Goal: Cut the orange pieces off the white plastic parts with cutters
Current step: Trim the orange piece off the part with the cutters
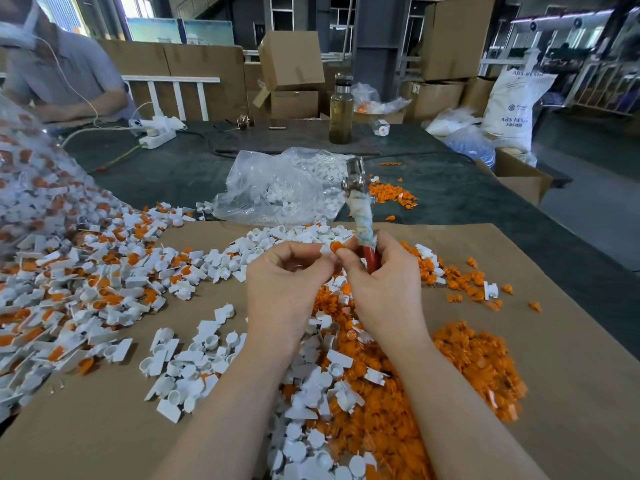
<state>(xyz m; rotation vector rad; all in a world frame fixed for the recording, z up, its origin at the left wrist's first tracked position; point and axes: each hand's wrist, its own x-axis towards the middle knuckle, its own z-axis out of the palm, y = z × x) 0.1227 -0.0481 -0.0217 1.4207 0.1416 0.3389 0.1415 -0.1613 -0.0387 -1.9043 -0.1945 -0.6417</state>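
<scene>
Head view: a worker at a cardboard-covered table [519, 258] pinches a small white plastic part [325, 250] with an orange piece [336, 246] on it between the fingertips of the left hand [287, 282], while the right hand [384, 282] grips the cutters [360, 209], fingers curled round the red, cloth-wrapped handles, metal head pointing up and away from the part. The job looks roughly midway: a heap of cut orange pieces [467, 362] lies to the right and trimmed white parts [194, 362] in front, but a large mound of uncut parts [86, 271], white with orange attached, spills from a clear bag [20, 174] at left. The parts are hard, glossy, small and angular; a second crinkled bag [277, 181] lies beyond.
</scene>
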